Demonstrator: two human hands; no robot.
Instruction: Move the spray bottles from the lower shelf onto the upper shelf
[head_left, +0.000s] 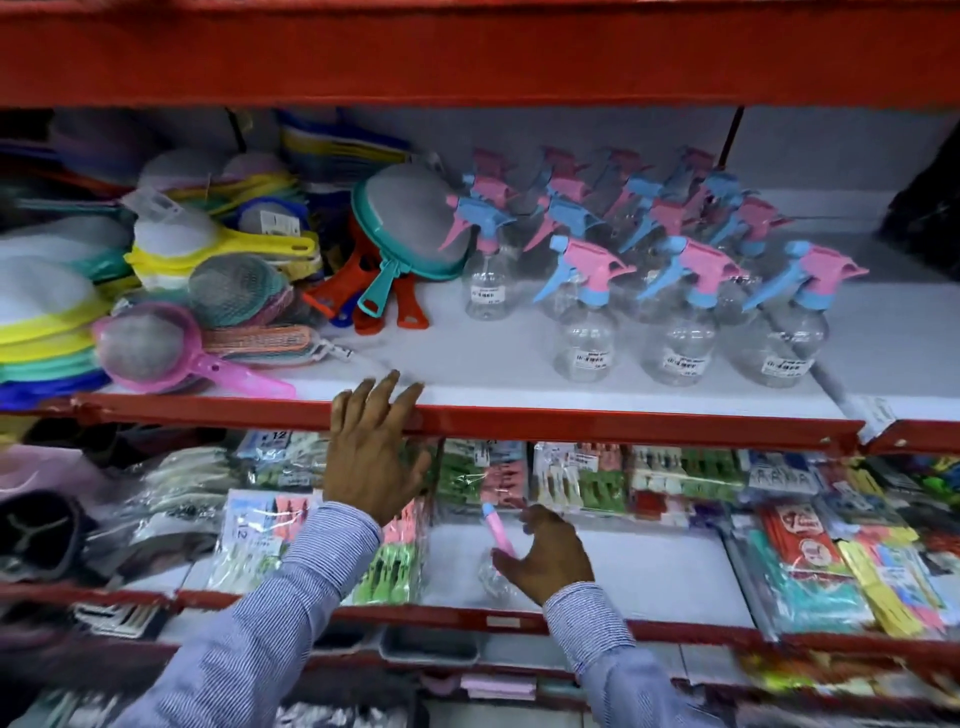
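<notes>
Red-edged shelves, clear spray bottles above, one more under my right hand below.

Clear plastic with pink-and-blue triggers: the spray bottles (675, 280) stand upright in rows on the white upper shelf (467, 415), right of a heap of coloured mesh strainers (208, 270). My left hand (371, 447) rests on that shelf's red front lip, fingers spread flat and holding nothing. On the lower shelf (649, 577), my right hand (550, 561) curls loosely around a lone spray bottle (496, 556) with a pink trigger, standing on a bare white patch between packs of clothes pegs (587, 478); my fingers are part open around it, and I cannot tell whether they press on it yet. Striped shirt sleeves (291, 587) cover both my wrists.
</notes>
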